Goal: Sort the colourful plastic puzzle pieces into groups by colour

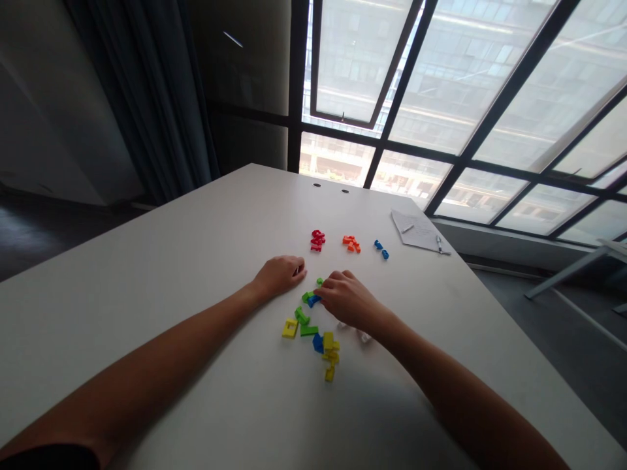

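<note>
My left hand (280, 275) rests curled on the white table (196, 261), with nothing visible in it. My right hand (345, 299) hovers low over a loose pile of plastic puzzle pieces, its fingertips at a blue piece (313, 301) and a green piece (307, 297). Whether they grip it is hidden. More green pieces (302, 317) and yellow pieces (290, 328) lie below the hands. Small red pieces (317, 240), orange pieces (351, 244) and blue pieces (381, 249) sit in separate groups farther out.
A sheet of paper (416, 230) lies near the far right table edge with a pen (442, 245) beside it. Two small holes (330, 188) mark the far end of the table. Large windows stand beyond it, and a dark curtain hangs at left.
</note>
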The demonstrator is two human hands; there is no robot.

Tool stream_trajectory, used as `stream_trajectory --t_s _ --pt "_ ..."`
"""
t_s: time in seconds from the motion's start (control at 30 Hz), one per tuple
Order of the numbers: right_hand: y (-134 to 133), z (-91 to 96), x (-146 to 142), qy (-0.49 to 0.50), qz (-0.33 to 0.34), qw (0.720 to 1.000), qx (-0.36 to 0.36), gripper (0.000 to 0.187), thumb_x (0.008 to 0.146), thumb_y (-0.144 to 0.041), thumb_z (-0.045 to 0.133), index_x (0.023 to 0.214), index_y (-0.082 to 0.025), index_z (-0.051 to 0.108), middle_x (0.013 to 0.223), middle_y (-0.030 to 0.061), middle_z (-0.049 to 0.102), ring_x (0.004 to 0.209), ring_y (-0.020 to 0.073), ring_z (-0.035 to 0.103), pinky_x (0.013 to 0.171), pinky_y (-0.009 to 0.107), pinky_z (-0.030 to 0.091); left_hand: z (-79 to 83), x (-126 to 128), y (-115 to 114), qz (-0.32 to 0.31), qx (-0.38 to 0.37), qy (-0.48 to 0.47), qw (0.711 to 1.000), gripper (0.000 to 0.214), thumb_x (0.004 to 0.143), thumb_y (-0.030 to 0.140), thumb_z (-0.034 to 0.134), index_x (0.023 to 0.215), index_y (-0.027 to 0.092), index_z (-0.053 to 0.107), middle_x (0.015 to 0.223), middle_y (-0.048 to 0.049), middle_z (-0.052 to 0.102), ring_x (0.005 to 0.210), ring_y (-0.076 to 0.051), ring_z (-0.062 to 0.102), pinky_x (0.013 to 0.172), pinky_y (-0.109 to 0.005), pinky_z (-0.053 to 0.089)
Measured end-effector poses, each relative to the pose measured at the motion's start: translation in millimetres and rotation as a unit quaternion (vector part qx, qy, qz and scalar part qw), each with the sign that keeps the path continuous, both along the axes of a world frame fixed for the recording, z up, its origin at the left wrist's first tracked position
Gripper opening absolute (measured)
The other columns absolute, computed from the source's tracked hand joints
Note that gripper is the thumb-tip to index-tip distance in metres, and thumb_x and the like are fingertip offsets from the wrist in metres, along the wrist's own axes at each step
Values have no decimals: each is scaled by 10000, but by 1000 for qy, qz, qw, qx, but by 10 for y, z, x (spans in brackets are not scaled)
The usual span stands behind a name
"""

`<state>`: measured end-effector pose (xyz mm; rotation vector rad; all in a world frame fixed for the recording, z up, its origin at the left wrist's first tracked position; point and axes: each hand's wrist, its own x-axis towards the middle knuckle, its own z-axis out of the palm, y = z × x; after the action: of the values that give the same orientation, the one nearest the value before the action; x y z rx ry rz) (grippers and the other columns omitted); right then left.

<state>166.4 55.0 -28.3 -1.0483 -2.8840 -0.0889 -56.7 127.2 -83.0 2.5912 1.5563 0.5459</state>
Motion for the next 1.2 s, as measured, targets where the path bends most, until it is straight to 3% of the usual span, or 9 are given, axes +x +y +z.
stream_trajectory --t_s 0.17,0.33,0.63,0.77,0.9,1.03,1.2 --pt "26 -38 22 -4 -7 1000 9 145 983 -181 592 1056 -191 716 1024 110 713 1016 239 604 895 362 435 -1 -5 1 -4 8 0 1000 273 950 427 476 867 231 647 862 -47 710 783 -213 628 672 -306 419" --pt "101 25 139 29 -8 999 -43 180 931 -220 682 1109 -212 701 1093 93 714 1030 234 628 894 360 475 -1 -6 6 -5 6 0 1000 272 953 423 475 868 232 648 855 -42 710 785 -211 630 667 -300 421" --pt "340 173 545 109 -88 989 -44 161 902 -249 693 1058 -212 680 996 66 726 929 230 671 826 348 511 -4 -9 8 -8 2 4 1000 278 953 424 466 865 231 646 863 -49 709 781 -208 626 655 -295 412" --pt "577 61 883 140 -160 977 -32 164 885 -244 691 1043 -207 672 1008 65 734 847 210 693 759 319 519 8 -6 1 -3 -9 3 1000 297 950 436 458 868 227 652 871 -56 710 781 -206 626 661 -293 419" --pt "805 -124 1296 156 -264 952 14 153 849 -219 708 996 -198 671 985 59 750 884 209 702 792 307 512 1 -6 7 -4 -4 0 1000 291 952 429 455 867 231 650 860 -48 707 772 -207 623 653 -302 416" --pt "907 -305 1576 118 -360 923 58 144 870 -272 707 990 -196 682 964 64 747 863 211 688 768 302 493 -13 -11 17 -9 1 0 1000 277 954 423 459 860 233 638 849 -41 704 766 -209 617 641 -304 399" --pt "922 -438 1644 67 -367 925 77 197 907 -326 687 1061 -204 703 1012 81 730 923 221 656 806 305 471 -9 -16 16 -10 -2 -2 1000 278 956 429 454 866 233 630 855 -41 703 762 -204 611 637 -296 383"
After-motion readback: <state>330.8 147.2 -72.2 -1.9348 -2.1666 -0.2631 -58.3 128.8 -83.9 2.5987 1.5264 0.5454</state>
